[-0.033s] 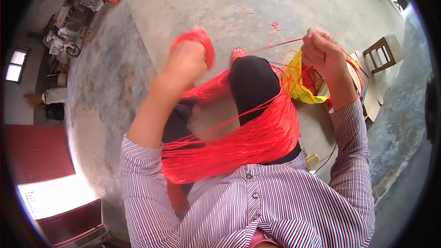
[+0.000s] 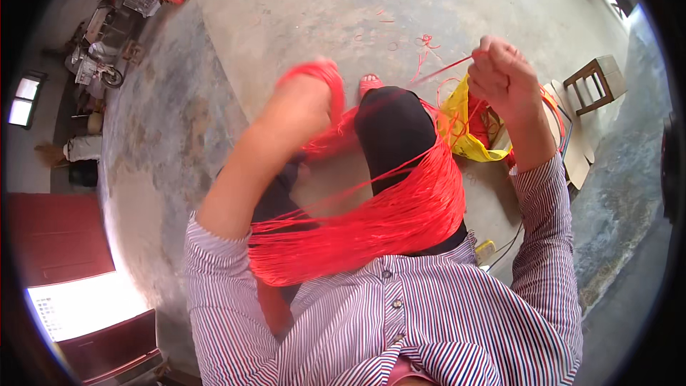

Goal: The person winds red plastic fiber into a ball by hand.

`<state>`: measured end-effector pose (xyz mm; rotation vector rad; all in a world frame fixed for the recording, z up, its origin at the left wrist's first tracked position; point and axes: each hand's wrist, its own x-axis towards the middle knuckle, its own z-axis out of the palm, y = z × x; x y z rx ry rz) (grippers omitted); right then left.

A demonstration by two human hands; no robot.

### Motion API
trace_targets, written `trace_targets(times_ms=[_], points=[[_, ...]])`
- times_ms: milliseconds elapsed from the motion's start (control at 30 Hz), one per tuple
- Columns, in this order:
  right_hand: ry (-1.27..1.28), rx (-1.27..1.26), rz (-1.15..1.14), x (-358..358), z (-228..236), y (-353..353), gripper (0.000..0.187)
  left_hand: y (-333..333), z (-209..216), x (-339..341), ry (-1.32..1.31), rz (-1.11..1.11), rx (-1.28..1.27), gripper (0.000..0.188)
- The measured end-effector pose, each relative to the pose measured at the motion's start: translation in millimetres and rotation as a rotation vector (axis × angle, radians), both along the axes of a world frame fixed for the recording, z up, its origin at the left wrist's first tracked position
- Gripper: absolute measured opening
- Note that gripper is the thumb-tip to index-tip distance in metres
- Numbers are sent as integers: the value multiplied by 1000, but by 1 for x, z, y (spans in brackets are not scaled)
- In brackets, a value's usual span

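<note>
A thick skein of red cord (image 2: 364, 232) is looped around my two bent legs in dark trousers, its many strands stretched across my lap. My left hand (image 2: 304, 104), smeared by motion, is raised over my left leg with a red cord bundle (image 2: 329, 78) wrapped around it; its fingers are mostly hidden. Out to the right, my right hand (image 2: 506, 78) is closed in a fist on a taut red strand (image 2: 450, 68) running toward the left. Beside my right knee, a yellow bag (image 2: 468, 136) stands with red cord inside it.
Cardboard (image 2: 577, 157) lies behind the bag, and a small wooden stool (image 2: 599, 84) stands at the far right. Red cord scraps (image 2: 427, 41) lie on the concrete floor. A motorcycle (image 2: 103, 71) and assorted goods line the left wall. A yellow object (image 2: 486, 251) rests near my right hip.
My left hand has moved down and slightly right with the red cord bundle. The right hand has barely shifted, and the strand from it slants more steeply.
</note>
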<state>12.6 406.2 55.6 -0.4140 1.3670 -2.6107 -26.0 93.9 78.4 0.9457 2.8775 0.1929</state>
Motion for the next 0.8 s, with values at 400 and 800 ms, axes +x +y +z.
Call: trace_targets(times_ms=[400, 800], points=[[-3, 286, 434, -9, 42, -162, 22, -90, 69, 68, -935, -648, 1201, 72], [63, 726, 178, -59, 22, -221, 35, -165, 50, 138, -1226, 4, 1264, 76]])
